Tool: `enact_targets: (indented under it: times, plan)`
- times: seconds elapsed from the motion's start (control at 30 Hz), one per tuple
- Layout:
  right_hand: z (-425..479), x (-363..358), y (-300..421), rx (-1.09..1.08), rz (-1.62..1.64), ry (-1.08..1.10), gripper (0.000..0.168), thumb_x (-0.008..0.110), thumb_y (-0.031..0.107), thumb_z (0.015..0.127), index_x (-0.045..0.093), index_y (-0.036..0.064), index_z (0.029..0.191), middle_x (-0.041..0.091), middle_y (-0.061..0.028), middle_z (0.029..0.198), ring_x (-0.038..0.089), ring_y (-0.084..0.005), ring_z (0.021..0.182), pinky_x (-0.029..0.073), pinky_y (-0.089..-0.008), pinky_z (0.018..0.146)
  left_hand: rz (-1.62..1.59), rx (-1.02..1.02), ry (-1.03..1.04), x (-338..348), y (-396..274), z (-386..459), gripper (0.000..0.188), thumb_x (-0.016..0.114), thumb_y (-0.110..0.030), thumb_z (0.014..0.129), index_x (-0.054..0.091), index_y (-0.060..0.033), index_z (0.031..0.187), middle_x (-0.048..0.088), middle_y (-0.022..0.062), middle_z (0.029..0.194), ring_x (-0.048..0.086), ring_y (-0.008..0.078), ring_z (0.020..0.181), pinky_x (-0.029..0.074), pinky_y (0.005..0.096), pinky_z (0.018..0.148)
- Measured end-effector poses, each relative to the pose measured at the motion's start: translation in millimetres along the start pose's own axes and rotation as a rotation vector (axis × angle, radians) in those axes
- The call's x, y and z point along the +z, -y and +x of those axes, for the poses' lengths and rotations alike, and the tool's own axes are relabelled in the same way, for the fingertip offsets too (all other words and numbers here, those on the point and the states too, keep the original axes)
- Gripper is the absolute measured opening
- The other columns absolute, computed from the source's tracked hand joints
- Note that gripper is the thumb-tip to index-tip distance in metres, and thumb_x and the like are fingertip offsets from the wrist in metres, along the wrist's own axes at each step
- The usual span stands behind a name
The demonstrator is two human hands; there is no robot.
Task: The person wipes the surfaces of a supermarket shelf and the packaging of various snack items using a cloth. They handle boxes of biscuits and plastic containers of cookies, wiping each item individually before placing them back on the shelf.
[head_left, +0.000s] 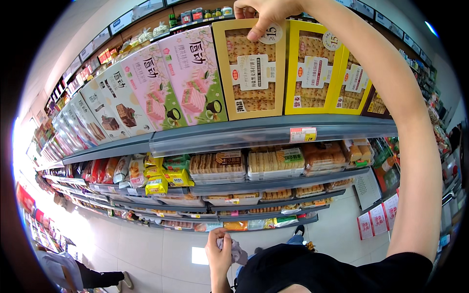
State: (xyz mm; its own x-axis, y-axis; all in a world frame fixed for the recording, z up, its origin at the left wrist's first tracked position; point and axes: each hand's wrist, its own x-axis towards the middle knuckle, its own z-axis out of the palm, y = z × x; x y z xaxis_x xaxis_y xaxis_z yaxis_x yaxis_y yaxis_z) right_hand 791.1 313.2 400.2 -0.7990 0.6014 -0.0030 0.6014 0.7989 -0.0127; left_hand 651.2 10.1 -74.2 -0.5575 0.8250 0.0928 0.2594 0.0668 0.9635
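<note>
My right hand (269, 14) reaches up to the top shelf, its thumb on the front of a tan cracker box (253, 99) with a clear window and its fingers behind the top edge. The box stands upright on the shelf. To its right are yellow cracker boxes (307, 102), and to its left pink-and-green wafer boxes (192, 73). Low before my body, my left hand (220, 249) is closed around a crumpled grey-purple cloth (238, 252).
Below the boxes runs a grey shelf edge with a price tag (303, 134). Lower shelves hold packed bread (274, 163) and yellow snack packs (157, 184). Another person (69, 271) is at the lower left. Red-and-white signs (377, 219) hang at the right.
</note>
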Motion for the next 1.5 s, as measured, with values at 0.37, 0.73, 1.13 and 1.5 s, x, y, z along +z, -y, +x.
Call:
enact_targets:
  times: [0.37,0.73,1.13,1.5]
  plan:
    - [0.5,11.0,-0.1,0.026,-0.011,-0.090,0.066,0.089,0.031,0.076,0.057,0.000,0.124,0.065,-0.0173,0.121,0.061,-0.0268,0.113,0.051,-0.0398,0.093,0.051,0.008,0.058,11.2,1.2,4.5,0.018,0.065,-0.006,0.094,0.064,0.0021,0.110,0.071,0.0111,0.083,0.067,0.0171,0.075,0.052,0.0301,0.072]
    - [-5.6,14.3,-9.2,0.011,0.075,-0.061,0.073,0.083,0.042,0.082,0.055,-0.004,0.133,0.063,-0.0214,0.128,0.061,-0.0307,0.117,0.050,-0.0437,0.098,0.064,0.035,0.152,25.6,-10.8,11.4,0.019,0.065,-0.006,0.094,0.063,0.0023,0.111,0.072,0.0130,0.087,0.069,0.0195,0.076,0.053,0.0314,0.072]
    - [-73.7,-28.1,-52.7,0.436,-0.344,0.055,0.103,0.065,0.078,0.082,0.055,-0.007,0.139,0.058,-0.0275,0.140,0.056,-0.0358,0.131,0.044,-0.0410,0.110,0.027,0.027,0.167,31.3,-10.6,4.3,0.019,0.064,-0.005,0.093,0.063,0.0019,0.111,0.070,0.0117,0.082,0.067,0.0181,0.072,0.052,0.0315,0.068]
    - [-139.4,25.6,-81.5,0.286,-0.090,-0.189,0.077,0.088,0.041,0.076,0.056,0.001,0.133,0.061,-0.0195,0.130,0.059,-0.0291,0.121,0.047,-0.0389,0.101,0.114,0.034,0.149,19.1,-14.4,6.4,0.021,0.064,-0.007,0.094,0.063,0.0009,0.113,0.072,0.0142,0.084,0.069,0.0192,0.074,0.052,0.0312,0.069]
